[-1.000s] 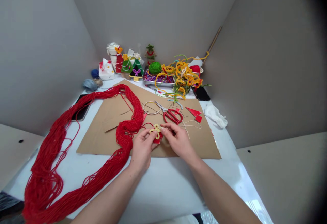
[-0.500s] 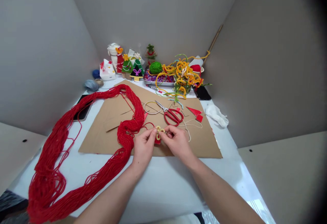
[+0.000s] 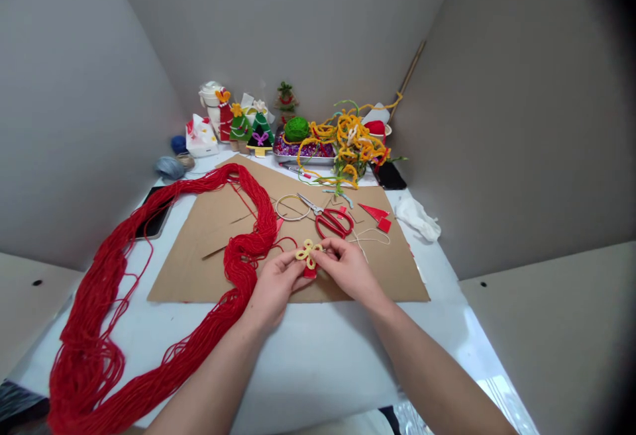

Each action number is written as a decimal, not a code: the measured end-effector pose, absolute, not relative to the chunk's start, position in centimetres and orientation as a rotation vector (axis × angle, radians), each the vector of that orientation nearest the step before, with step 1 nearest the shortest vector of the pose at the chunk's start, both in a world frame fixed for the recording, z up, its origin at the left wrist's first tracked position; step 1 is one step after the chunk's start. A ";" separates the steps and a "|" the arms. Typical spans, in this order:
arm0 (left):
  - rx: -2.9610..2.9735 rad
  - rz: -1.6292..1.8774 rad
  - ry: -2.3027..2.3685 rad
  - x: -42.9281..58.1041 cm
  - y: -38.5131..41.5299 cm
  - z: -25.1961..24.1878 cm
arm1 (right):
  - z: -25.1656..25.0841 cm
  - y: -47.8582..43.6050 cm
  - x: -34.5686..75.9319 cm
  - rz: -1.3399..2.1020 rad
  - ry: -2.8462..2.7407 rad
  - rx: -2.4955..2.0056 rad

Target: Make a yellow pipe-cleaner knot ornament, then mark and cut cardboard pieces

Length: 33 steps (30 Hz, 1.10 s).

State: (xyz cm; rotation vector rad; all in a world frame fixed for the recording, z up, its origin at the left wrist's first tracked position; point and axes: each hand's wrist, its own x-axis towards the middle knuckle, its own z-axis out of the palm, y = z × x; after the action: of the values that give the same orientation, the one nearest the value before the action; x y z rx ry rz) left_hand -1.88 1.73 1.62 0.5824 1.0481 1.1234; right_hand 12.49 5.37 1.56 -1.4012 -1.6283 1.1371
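A small yellow looped cord ornament [image 3: 308,252] with a red piece under it is held between both hands, just above the near edge of a brown cardboard sheet [image 3: 209,230]. My left hand [image 3: 276,287] pinches the ornament from the left with fingers closed. My right hand [image 3: 348,269] pinches it from the right, fingers curled. A thick bundle of red yarn [image 3: 149,276] lies to the left of my left hand, its strands reaching almost to the ornament. Red-handled scissors [image 3: 332,220] lie on the cardboard just beyond my right hand.
A wire ring [image 3: 291,208], red felt scraps [image 3: 377,215] and a thin cord lie on the cardboard. At the back stand felt tree figures [image 3: 248,127], a tray with green yarn [image 3: 297,128] and tangled yellow cords [image 3: 350,140]. A white cloth [image 3: 417,218] and a dark phone [image 3: 154,220] flank the cardboard.
Both hands have kept hold of the ornament and turned it slightly, so the yellow loops show more openly. The camera view has shifted a little.
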 end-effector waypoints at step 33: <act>0.360 1.462 0.932 -0.7 0.4 1.4 | -0.2 4.1 11.4 0.218 -2.088 -0.927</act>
State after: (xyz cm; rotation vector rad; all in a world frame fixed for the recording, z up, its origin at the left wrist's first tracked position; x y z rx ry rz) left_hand -0.72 0.39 1.38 0.3596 0.9319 1.4623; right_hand 11.42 4.08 -0.18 -0.9272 -2.0878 0.2180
